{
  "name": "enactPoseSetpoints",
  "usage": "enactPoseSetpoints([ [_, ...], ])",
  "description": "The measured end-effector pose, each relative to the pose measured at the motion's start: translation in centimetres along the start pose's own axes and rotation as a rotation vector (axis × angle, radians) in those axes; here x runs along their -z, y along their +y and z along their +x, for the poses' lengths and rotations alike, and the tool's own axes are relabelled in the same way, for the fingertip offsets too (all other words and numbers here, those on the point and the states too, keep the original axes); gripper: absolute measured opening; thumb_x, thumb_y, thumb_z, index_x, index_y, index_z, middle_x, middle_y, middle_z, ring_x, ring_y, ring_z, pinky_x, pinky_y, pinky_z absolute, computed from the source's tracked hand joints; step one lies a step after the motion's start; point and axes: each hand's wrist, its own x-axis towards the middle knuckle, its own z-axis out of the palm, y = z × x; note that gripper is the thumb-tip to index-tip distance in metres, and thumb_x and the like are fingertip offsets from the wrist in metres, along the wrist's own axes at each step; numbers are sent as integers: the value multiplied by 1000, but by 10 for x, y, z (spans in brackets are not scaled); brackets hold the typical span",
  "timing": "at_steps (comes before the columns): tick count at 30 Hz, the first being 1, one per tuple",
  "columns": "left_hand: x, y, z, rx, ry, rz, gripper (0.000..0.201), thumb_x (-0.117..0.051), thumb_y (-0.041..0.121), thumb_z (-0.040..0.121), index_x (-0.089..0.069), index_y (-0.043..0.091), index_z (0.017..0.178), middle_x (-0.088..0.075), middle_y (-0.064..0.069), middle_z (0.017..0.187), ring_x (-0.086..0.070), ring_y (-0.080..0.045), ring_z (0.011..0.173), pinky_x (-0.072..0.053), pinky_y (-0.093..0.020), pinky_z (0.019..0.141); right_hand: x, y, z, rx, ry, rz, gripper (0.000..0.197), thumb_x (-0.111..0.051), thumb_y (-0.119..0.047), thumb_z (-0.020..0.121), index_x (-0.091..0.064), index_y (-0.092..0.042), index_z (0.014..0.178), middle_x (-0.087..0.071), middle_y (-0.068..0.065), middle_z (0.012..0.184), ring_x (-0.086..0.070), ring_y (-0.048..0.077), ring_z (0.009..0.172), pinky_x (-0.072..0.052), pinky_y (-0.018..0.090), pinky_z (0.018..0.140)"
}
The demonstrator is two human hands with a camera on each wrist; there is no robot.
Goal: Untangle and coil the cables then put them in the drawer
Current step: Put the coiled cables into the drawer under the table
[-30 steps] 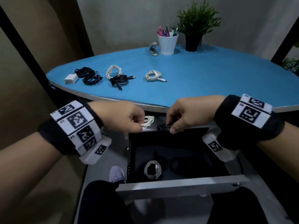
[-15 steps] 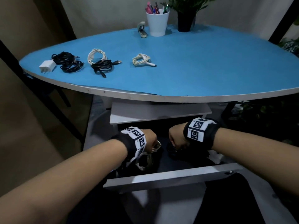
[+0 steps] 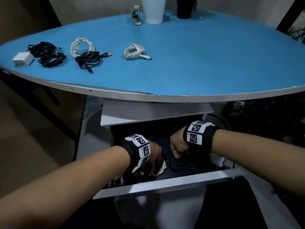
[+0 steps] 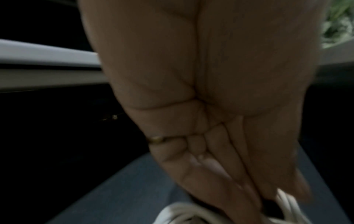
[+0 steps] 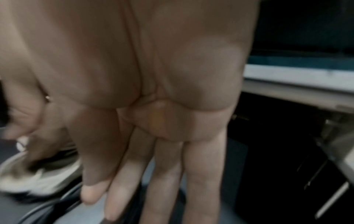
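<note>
1. Both hands are down inside the open drawer point(image 3: 165, 182) below the table point(image 3: 198, 63), each setting down a coiled cable.
2. The left hand point(image 3: 154, 154) sits at the white coil point(image 3: 160, 169) on the drawer floor. In the left wrist view its fingers point(image 4: 220, 174) run nearly straight down onto the white strands, but whether they still pinch the coil or only touch it, I cannot tell.
3. The right hand point(image 3: 177, 145) is just beside it, over the black coil point(image 3: 175, 163). The right wrist view shows its fingers point(image 5: 166, 174) straight and spread, so it looks released, with the black loop lying under the fingertips.
4. Done so far, judging by the layout: these two coils are in the drawer, lying next to each other. The white bundle looks thick enough to be more than one cable, though blur hides this.
5. Left on the table: a black bundle point(image 3: 49, 55) touching a white charger plug point(image 3: 22, 59), a white braided coil point(image 3: 81, 47), a black coil with a USB plug point(image 3: 89, 61), and a cream coil point(image 3: 135, 52).
6. Those all look already coiled, so the remaining work seems mostly carrying them down; the task appears under halfway.
</note>
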Motion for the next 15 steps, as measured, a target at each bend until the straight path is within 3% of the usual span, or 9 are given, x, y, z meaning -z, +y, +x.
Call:
enactPoseSetpoints([
  [2, 1, 0, -5, 5, 12, 0, 29, -73, 18, 78, -71, 11, 106, -71, -5, 100, -61, -8, 69, -50, -21, 67, 3, -4, -7, -18, 36, 0, 28, -50, 1, 88, -68, -5, 109, -56, -8, 69, -52, 11, 61, -38, 6, 40],
  [4, 3, 0, -15, 46, 80, 29, 28, -72, 26, 79, -72, 15, 105, -71, -2, 101, -64, -17, 83, -51, -26, 75, 6, -8, -17, -38, 82, -12, 27, -53, -1, 87, -68, -5, 109, -60, -5, 76, -53, 12, 68, -35, 5, 37],
  [6, 6, -3, -31, 71, 161, 35, 26, -69, 31, 81, -71, 17, 103, -71, -2, 94, -63, -19, 82, -48, -26, 75, 10, -11, -28, -57, 144, 1, 26, -53, -3, 86, -69, -6, 107, -62, -2, 81, -52, 7, 56, -32, 7, 33],
  [8, 10, -11, -50, 79, 218, 26, 25, -66, 33, 82, -71, 17, 100, -69, -2, 83, -58, -15, 70, -47, -26, 72, 16, -15, -43, -82, 220, 45, 23, -54, -6, 85, -71, -10, 100, -62, -6, 65, -49, 2, 37, -34, 11, 33],
  [10, 16, -17, -73, 93, 263, 11, 24, -65, 36, 83, -71, 18, 98, -70, -2, 82, -57, -13, 68, -46, -24, 71, 23, -20, -61, -91, 298, 64, 19, -55, -10, 85, -71, -17, 92, -57, -8, 51, -45, 1, 30, -35, 12, 36],
  [13, 27, -25, -109, 175, 319, -25, 25, -64, 40, 83, -69, 21, 99, -71, -2, 83, -61, -12, 72, -46, -23, 70, 36, -30, -88, -56, 375, 146, 16, -56, -15, 88, -70, -17, 93, -63, -4, 61, -55, 9, 47, -43, 16, 47],
  [15, 38, -28, -134, 194, 363, -66, 25, -64, 38, 84, -68, 20, 101, -71, -2, 79, -61, -11, 68, -45, -21, 67, 47, -37, -108, -34, 428, 213, 11, -57, -17, 89, -68, -16, 88, -63, -7, 57, -59, 9, 49, -49, 22, 54],
])
